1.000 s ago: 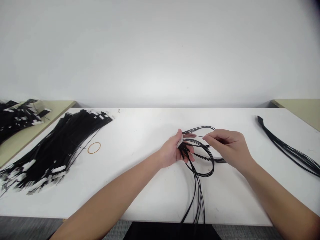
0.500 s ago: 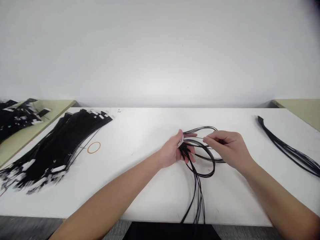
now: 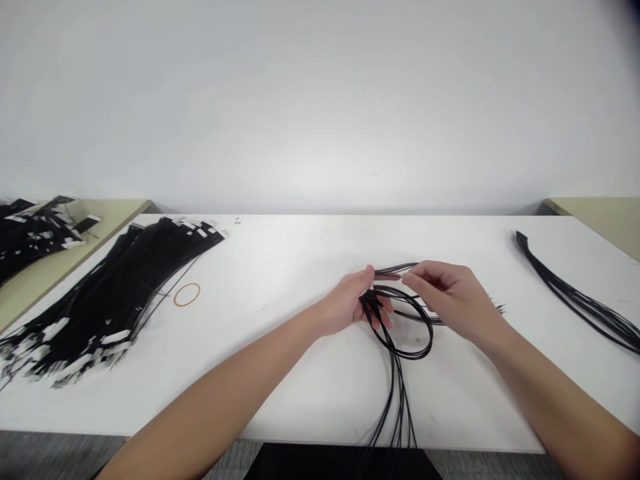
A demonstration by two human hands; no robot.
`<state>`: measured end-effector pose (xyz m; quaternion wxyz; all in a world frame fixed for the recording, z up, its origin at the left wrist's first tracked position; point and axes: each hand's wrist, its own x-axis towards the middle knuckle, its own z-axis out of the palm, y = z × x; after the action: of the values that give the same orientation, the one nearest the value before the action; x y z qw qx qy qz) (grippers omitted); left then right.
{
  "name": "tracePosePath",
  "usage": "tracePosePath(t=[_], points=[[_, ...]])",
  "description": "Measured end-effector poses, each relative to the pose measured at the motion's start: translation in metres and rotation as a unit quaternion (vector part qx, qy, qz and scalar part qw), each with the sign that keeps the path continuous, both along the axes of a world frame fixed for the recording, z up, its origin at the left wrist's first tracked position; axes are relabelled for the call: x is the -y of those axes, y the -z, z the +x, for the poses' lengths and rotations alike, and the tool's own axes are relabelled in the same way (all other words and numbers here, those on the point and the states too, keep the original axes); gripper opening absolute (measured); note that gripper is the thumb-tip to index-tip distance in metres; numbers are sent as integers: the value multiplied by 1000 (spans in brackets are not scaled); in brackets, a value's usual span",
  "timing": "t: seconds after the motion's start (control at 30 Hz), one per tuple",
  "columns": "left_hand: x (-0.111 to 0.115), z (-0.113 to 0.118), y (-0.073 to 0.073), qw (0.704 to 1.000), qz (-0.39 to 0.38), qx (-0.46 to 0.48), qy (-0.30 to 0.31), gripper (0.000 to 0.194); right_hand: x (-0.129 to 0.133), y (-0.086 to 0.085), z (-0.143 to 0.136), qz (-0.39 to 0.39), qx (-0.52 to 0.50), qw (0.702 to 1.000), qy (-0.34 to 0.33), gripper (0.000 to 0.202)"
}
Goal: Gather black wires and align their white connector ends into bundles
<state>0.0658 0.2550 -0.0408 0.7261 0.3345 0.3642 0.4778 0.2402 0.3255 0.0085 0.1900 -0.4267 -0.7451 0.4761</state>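
Note:
Thin black wires (image 3: 427,340) are gathered in my left hand (image 3: 353,300), which is closed round them near a small white piece under the thumb, probably a connector but mostly covered. Some of the wires curl into loops to the right of that hand; others hang down past the table's front edge. My right hand (image 3: 447,290) pinches with thumb and forefinger just right of my left fingertips. A single thin wire showed at that pinch a moment ago; now its end there is too fine to see clearly. Bare wire ends (image 3: 500,308) poke out behind the right wrist.
A big pile of black wires (image 3: 125,280) with white connectors covers the white table's (image 3: 300,380) left side. Beside it lies an orange rubber band (image 3: 187,295). More black bundles (image 3: 35,230) rest on the side table at left. At right lies another black wire bundle (image 3: 565,287).
My left hand has shifted slightly right, its thumb now over the white piece. My right hand has moved a little left, so the hands are closer. The hanging wires have swung right.

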Motion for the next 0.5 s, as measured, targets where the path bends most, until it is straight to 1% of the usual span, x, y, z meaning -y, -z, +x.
tracePosePath(t=[0.07,0.2,0.27,0.37,0.5], points=[[0,0,-1,1000,1,-5,3,61,5,-2,-3,64,-18,998,-9,27],[1,0,-2,1000,-1,-10,16,64,7,2,-5,116,-41,992,-8,21],[1,0,-2,1000,-8,-13,21,64,6,5,-5,125,-38,991,0,20],[1,0,-1,1000,-13,-13,22,63,5,6,-5,114,-35,993,8,20],[1,0,0,1000,-11,-8,27,63,6,7,-7,113,-30,993,4,20]])
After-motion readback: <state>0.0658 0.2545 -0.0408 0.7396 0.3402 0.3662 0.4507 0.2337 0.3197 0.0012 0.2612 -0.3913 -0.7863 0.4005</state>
